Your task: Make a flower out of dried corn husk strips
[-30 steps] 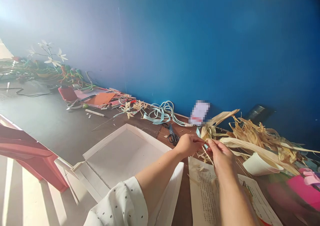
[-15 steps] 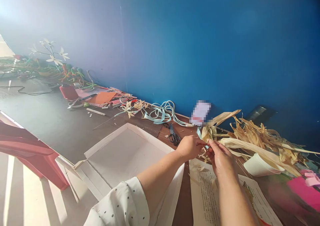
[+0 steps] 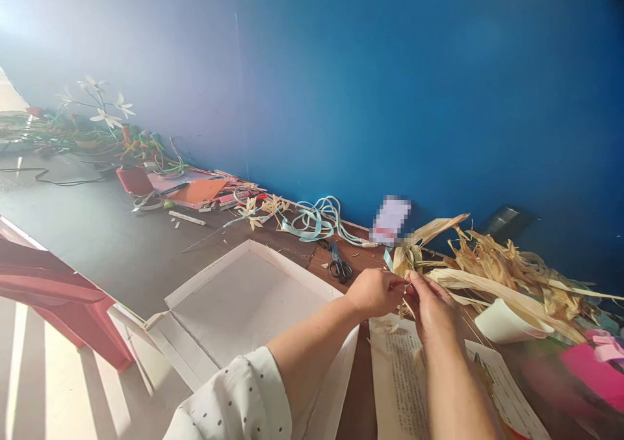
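My left hand [image 3: 374, 292] and my right hand [image 3: 433, 309] meet just above the table, fingertips pinched together on a small bunch of dried corn husk strips [image 3: 408, 260]. A light blue ribbon end [image 3: 388, 258] sticks up beside the bunch. Both hands hover over a printed paper sheet [image 3: 397, 368] lying on the brown table. Black scissors [image 3: 337, 263] lie just left of my left hand.
An open white cardboard box [image 3: 234, 303] sits to the left. A heap of dried husks [image 3: 507, 268] and a white cup [image 3: 502, 323] lie to the right, pink paper [image 3: 592, 368] beyond. Blue ribbon coils [image 3: 314, 219], paper scraps and craft flowers [image 3: 104, 112] line the blue wall. A red chair [image 3: 63, 297] stands at left.
Both hands have dropped slightly and drawn closer together on the husk bunch. The view has shifted a little.
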Demonstrator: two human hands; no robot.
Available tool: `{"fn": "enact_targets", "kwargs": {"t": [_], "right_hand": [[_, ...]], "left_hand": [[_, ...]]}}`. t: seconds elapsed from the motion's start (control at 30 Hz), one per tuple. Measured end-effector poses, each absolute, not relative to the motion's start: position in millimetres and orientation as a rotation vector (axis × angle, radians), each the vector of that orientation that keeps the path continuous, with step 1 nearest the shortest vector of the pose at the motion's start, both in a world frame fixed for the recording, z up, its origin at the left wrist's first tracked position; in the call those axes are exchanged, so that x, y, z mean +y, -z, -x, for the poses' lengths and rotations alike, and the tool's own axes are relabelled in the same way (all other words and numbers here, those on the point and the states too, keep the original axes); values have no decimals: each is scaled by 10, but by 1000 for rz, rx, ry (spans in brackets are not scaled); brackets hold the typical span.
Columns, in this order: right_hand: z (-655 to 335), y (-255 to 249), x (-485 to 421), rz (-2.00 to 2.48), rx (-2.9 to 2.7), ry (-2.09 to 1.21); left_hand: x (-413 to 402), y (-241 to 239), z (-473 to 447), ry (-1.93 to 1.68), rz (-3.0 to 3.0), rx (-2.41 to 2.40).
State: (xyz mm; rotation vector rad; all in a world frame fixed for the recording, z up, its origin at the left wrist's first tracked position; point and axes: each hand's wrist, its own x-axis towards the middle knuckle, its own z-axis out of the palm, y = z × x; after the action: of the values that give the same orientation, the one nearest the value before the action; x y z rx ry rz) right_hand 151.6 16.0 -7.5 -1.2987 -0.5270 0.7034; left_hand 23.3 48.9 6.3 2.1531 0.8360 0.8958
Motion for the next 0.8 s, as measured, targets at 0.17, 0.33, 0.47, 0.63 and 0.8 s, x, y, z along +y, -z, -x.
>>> {"fn": "enact_targets", "kwargs": {"t": [0.17, 0.33, 0.47, 0.63, 0.8], "right_hand": [[-1503, 67, 146, 1315, -564, -696], [-1493, 84, 159, 1349, -592, -681], [-1515, 117, 167, 1403, -628, -626], [-1574, 164, 154, 1514, -720, -522], [-1590, 165, 143, 1587, -874, -444]], "left_hand": [[518, -27, -263, -837, -1883, 835], [574, 48, -344, -733, -1393, 813], [577, 42, -362, -747, -1271, 783], [542, -29, -320, -783, -1286, 805], [537, -54, -266, -834, -1455, 841]]}}
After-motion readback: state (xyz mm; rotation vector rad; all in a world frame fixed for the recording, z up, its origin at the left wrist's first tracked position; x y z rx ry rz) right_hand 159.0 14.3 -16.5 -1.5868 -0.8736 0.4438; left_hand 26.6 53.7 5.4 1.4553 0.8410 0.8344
